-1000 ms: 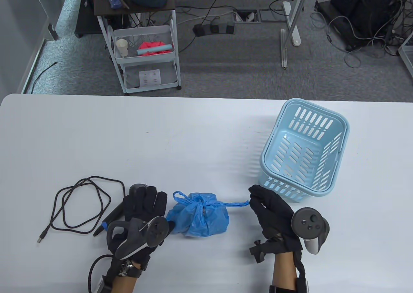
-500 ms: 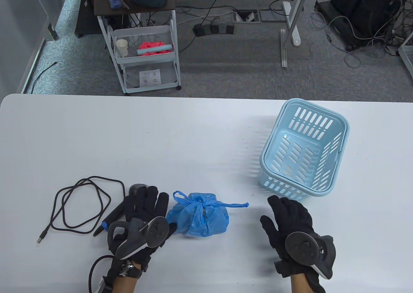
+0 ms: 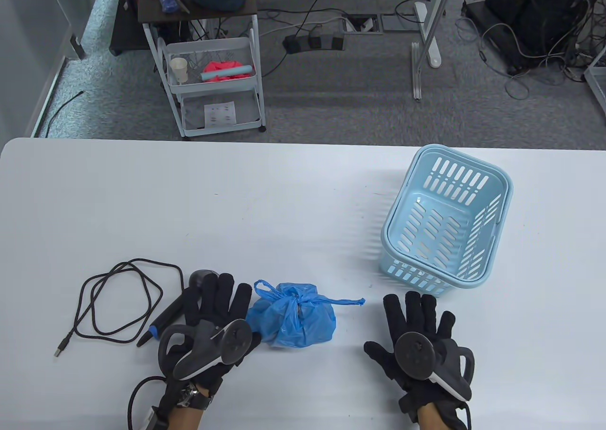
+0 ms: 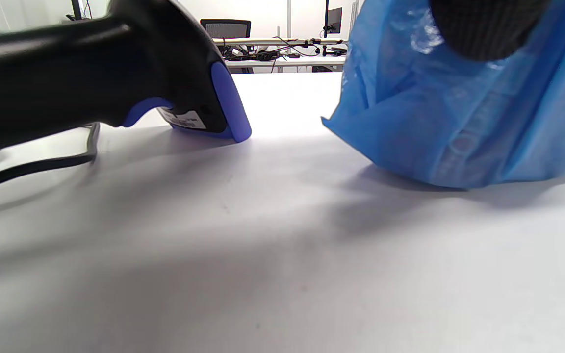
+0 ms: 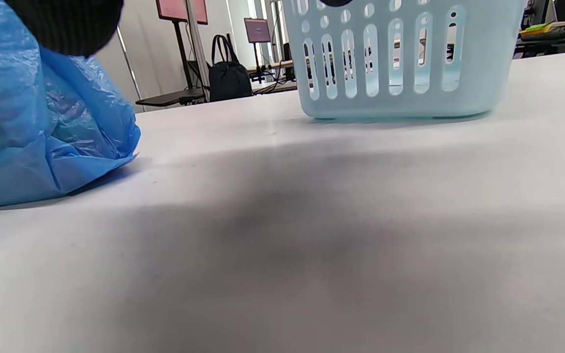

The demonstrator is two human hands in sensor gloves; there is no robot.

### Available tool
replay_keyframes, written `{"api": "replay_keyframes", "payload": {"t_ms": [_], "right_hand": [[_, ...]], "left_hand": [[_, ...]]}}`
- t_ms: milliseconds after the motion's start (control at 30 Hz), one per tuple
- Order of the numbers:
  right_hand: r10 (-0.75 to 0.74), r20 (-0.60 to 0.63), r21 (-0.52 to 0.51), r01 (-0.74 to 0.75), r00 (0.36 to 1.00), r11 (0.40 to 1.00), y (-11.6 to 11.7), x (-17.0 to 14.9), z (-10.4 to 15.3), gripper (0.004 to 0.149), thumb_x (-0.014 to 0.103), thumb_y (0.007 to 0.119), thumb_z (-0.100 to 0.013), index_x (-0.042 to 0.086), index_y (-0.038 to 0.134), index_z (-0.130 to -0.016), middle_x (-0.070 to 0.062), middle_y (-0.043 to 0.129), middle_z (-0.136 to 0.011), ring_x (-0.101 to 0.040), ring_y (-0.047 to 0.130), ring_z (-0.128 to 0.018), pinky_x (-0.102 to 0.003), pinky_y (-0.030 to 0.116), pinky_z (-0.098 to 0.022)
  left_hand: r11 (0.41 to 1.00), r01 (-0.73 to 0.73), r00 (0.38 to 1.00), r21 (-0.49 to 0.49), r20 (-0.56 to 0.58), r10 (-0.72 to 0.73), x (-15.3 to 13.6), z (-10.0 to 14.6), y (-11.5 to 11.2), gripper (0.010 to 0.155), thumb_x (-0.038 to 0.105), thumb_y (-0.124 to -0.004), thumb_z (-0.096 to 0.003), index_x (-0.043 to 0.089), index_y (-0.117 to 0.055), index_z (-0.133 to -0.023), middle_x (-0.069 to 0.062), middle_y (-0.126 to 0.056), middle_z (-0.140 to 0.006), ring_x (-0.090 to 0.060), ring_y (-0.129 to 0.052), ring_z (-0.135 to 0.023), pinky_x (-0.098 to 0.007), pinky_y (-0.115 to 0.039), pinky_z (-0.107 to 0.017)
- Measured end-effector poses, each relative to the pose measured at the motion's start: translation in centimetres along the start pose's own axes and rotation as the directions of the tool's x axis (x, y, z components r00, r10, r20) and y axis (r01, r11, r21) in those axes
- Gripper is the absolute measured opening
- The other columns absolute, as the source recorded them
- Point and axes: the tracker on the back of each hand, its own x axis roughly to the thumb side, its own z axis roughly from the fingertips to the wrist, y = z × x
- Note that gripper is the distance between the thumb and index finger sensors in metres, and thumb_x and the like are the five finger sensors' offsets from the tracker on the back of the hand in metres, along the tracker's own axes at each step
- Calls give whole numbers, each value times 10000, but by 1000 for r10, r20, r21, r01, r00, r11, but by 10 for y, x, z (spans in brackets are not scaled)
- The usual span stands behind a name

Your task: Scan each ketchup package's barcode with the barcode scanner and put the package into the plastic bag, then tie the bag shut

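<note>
Near the bench's front edge, the right hand (image 3: 419,342) has released the plastic bag (image 3: 292,319)'s tie end and lies spread flat. The left hand (image 3: 213,319) rests spread just beside the knotted bag, so the task looks finished.

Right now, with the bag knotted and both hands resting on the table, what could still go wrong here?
The blue bag is knotted, but one tail trails loose toward the right hand; a snag could tug the bag or the knot. The left hand lies over the barcode scanner, whose cable loops beside it; drawing the hand back might drag both.
</note>
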Motion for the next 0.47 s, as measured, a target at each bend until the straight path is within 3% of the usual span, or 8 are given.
{"api": "replay_keyframes", "payload": {"t_ms": [467], "right_hand": [[19,-12,28,-19,1000,999,2,1,0,925,661,667,-510,203,198,-1162,-260,162,-1196,-515,96,-1081,-737,59,-683]], "left_hand": [[1000,2,1000,-8,-2,-2,0,0,-1,912,717,-661,-486,274,-243,-1166,-149,-132,-1198,-478,-188,-1145,-726,-224,-755]]}}
